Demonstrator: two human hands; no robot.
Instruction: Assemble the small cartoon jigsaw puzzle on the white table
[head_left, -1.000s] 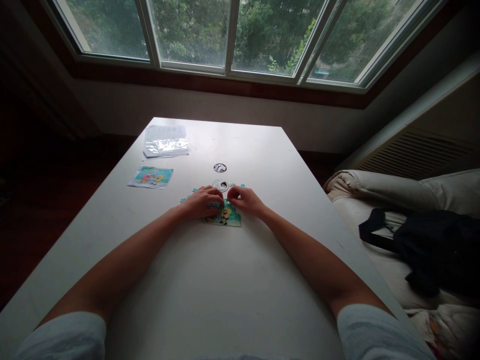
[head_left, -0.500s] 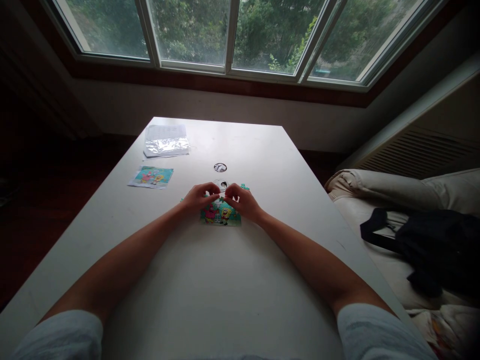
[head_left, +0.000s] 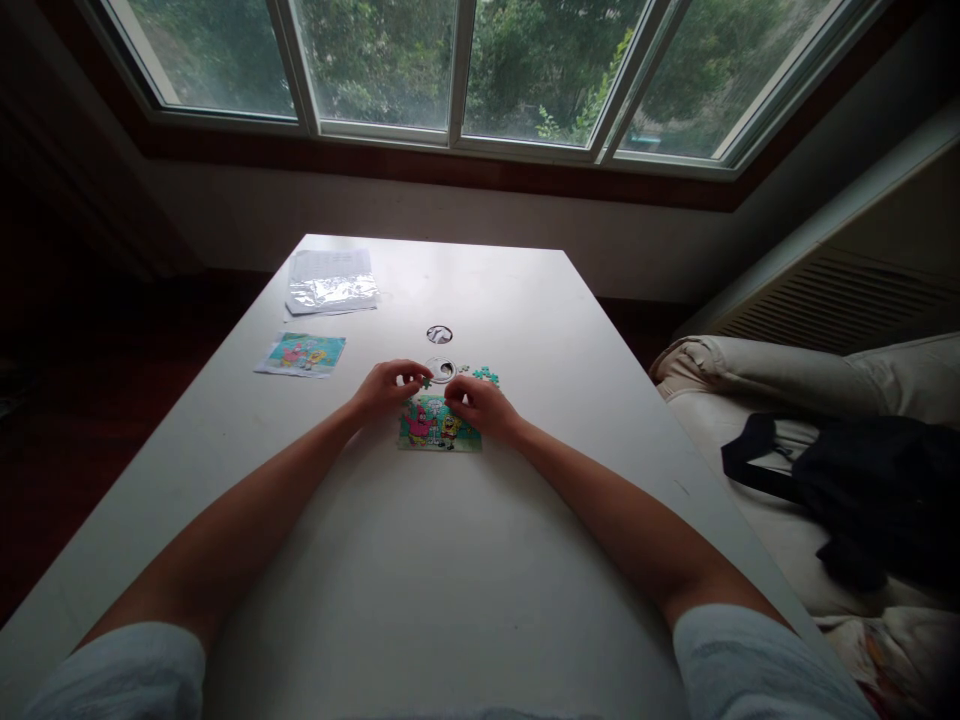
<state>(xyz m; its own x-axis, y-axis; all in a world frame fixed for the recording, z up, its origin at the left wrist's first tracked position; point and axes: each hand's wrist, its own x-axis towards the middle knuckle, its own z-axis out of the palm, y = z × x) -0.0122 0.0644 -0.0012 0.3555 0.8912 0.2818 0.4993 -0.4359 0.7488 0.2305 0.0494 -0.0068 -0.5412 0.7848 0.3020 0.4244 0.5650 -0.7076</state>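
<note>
The left hand [head_left: 386,388] pinches a jigsaw piece [head_left: 427,383], leaving its outline exposed; the right hand [head_left: 484,406], grip unclear, is at the jigsaw's [head_left: 431,432] far edge.

Your left hand [head_left: 390,389] curls with thumb and forefinger nearly meeting — your right hand [head_left: 481,404] bends its fingers inward, close by. Both bare forearms reach forward and converge (elbows wide apart, short sleeves above them).

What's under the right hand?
Part of the puzzle runs in beneath the right hand. Its upper right area is covered, so any pieces there can't be seen.
</note>
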